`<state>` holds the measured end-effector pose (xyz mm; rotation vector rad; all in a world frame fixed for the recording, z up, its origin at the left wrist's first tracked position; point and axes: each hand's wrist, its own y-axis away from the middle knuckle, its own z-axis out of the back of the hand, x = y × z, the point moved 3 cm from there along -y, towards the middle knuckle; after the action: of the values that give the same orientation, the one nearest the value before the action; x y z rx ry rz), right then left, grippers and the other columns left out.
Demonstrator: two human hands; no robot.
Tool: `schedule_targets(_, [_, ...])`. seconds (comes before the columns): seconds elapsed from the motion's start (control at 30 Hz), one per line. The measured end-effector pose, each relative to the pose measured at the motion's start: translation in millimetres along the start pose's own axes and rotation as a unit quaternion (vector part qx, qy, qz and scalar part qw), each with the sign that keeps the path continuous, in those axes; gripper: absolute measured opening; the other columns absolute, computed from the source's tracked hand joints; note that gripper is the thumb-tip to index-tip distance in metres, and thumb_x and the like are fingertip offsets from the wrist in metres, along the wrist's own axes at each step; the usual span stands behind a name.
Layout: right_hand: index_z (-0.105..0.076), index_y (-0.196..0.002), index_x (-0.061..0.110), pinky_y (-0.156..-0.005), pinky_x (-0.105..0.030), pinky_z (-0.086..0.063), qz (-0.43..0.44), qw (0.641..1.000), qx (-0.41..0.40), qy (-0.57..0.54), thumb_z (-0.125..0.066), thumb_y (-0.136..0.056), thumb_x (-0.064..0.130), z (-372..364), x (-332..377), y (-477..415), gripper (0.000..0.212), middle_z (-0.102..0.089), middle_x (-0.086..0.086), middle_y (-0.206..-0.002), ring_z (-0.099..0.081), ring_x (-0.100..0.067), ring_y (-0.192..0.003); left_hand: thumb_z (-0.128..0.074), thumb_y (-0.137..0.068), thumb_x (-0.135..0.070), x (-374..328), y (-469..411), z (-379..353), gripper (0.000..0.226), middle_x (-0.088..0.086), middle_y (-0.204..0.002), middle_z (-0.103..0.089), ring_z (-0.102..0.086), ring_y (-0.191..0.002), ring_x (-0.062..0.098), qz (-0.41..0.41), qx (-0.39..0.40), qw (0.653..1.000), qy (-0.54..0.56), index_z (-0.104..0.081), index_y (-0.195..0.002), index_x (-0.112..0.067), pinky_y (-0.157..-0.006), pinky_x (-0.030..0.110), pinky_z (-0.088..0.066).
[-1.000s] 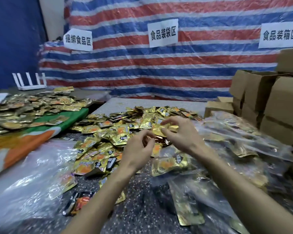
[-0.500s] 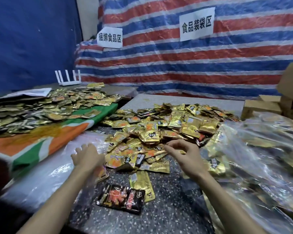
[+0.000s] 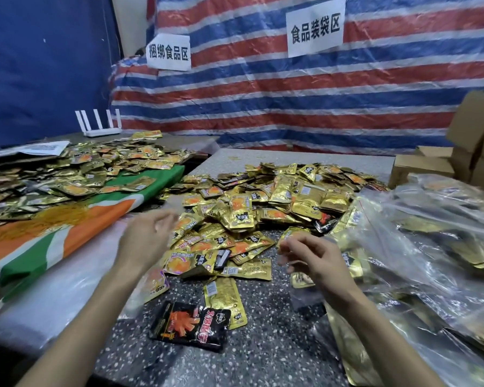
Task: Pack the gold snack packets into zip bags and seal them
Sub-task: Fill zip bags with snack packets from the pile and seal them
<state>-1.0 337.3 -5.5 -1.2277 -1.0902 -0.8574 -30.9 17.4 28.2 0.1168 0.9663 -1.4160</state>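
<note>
Many gold packets [image 3: 263, 203] beyond left hand [image 3: 148, 238], right hand [image 3: 316, 261].

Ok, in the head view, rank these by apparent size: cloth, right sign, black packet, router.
1. Cloth, largest.
2. Black packet and right sign look about alike; the packet is much nearer, so they are unranked.
3. Router, smallest.

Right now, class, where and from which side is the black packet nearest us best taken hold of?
Pinch the black packet by its near left corner, coming from the left. It lies flat on the speckled table, so a thin sealed edge is likely easiest to lift; that corner sits on bare tabletop, while its far right corner overlaps a long gold packet.
</note>
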Motion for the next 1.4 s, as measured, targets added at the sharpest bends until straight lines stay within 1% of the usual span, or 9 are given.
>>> schedule_targets(0.17, [-0.071, -0.084, 0.004, -0.047, -0.023, -0.049, -0.118, 0.985, 0.033, -0.122, -0.075, -0.064, 0.070, -3, 2, -1, 0.068, -0.069, -0.016, -0.075, -0.060, -0.019, -0.056, -0.045, -0.096, -0.047, -75, 58, -33, 0.034, -0.019, -0.132, -0.060, -0.056, -0.117, 0.005, -0.208, 0.097, 0.973, 0.015, -0.063, -0.124, -0.037, -0.100, 0.038, -0.044])
schedule_targets(0.4, [-0.071, -0.066, 0.014, -0.043, -0.021, -0.044, -0.120, 0.987, 0.076, -0.071, -0.081, -0.074, 0.036, 5, 6, 5, 0.026, -0.063, -0.012, -0.061, -0.055, -0.018, -0.046, -0.041, -0.098, -0.045, -107, 117, -75, 0.040, -0.018, -0.125, -0.065, -0.057, -0.109, -0.001, -0.329, 0.078, 0.940, -0.048, -0.060, -0.131, -0.033, -0.093, 0.023, -0.040])
schedule_targets(0.57, [-0.072, -0.075, 0.003, -0.046, -0.024, -0.049, -0.125, 0.987, 0.085, -0.062, -0.072, -0.077, 0.017, 10, 9, 6, 0.014, -0.051, -0.019, -0.072, -0.049, -0.020, -0.051, -0.054, -0.081, -0.063, -98, 112, -75, 0.046, -0.042, -0.120, -0.056, -0.045, -0.119, -0.016, -0.174, 0.202, 0.957, 0.118, -0.056, -0.126, -0.055, -0.106, 0.024, -0.027])
schedule_targets(0.67, [-0.073, -0.069, 0.014, -0.048, -0.021, -0.045, -0.103, 0.987, 0.125, -0.026, -0.074, -0.078, 0.017, 6, 15, 8, 0.010, -0.055, -0.009, -0.065, -0.051, -0.013, -0.052, -0.055, -0.079, -0.065, -105, 103, -70, 0.045, -0.013, -0.101, -0.073, -0.064, -0.097, 0.003, -0.058, 0.220, 0.927, 0.299, -0.077, -0.099, -0.032, -0.084, 0.022, -0.048])
schedule_targets(0.77, [-0.075, -0.073, 0.016, -0.052, -0.021, -0.047, -0.078, 0.981, 0.177, 0.010, -0.075, -0.082, 0.014, 0, 21, 14, 0.009, -0.063, 0.000, -0.064, -0.056, -0.009, -0.054, -0.058, -0.088, -0.060, -117, 97, -71, 0.051, 0.005, -0.081, -0.072, -0.064, -0.072, 0.006, -0.015, 0.224, 0.913, 0.340, -0.076, -0.079, -0.012, -0.063, 0.012, -0.046])
schedule_targets(0.93, [-0.077, -0.071, 0.018, -0.051, -0.018, -0.045, -0.064, 0.980, 0.188, 0.035, -0.077, -0.084, 0.011, -4, 24, 17, 0.014, -0.068, 0.002, -0.063, -0.058, -0.008, -0.053, -0.064, -0.089, -0.034, -121, 97, -77, 0.039, 0.013, -0.069, -0.062, -0.057, -0.063, 0.012, 0.013, 0.255, 0.894, 0.367, -0.064, -0.073, 0.002, -0.057, 0.018, -0.043])
schedule_targets(1.13, [-0.073, -0.067, 0.014, -0.051, -0.021, -0.040, -0.070, 0.992, 0.105, 0.009, -0.080, -0.079, 0.026, 3, 20, 11, 0.019, -0.064, -0.006, -0.063, -0.056, -0.015, -0.055, -0.060, -0.094, -0.016, -109, 86, -73, 0.032, 0.006, -0.064, -0.065, -0.058, -0.057, 0.017, 0.053, 0.191, 0.896, 0.397, -0.068, -0.064, -0.011, -0.054, 0.025, -0.046])
schedule_targets(1.27, [-0.060, -0.062, 0.012, -0.046, -0.018, -0.034, -0.076, 0.996, -0.046, -0.009, -0.071, -0.078, 0.019, 15, 13, 5, 0.021, -0.051, 0.001, -0.055, -0.045, -0.008, -0.049, -0.054, -0.095, -0.012, -92, 73, -62, 0.036, 0.010, -0.061, -0.061, -0.058, -0.053, 0.022, 0.117, 0.095, 0.886, 0.439, -0.063, -0.060, -0.014, -0.046, 0.029, -0.047])
schedule_targets(1.4, [-0.057, -0.084, 0.017, -0.052, -0.014, -0.041, 0.034, 0.991, -0.091, 0.095, -0.072, -0.078, 0.006, 9, 16, 8, 0.020, -0.058, 0.009, -0.083, -0.047, 0.000, -0.059, -0.052, -0.098, -0.012, -89, 72, -62, 0.034, 0.010, -0.059, -0.057, -0.057, -0.047, 0.025, 0.115, 0.073, 0.887, 0.442, -0.056, -0.064, -0.008, -0.039, 0.029, -0.046])
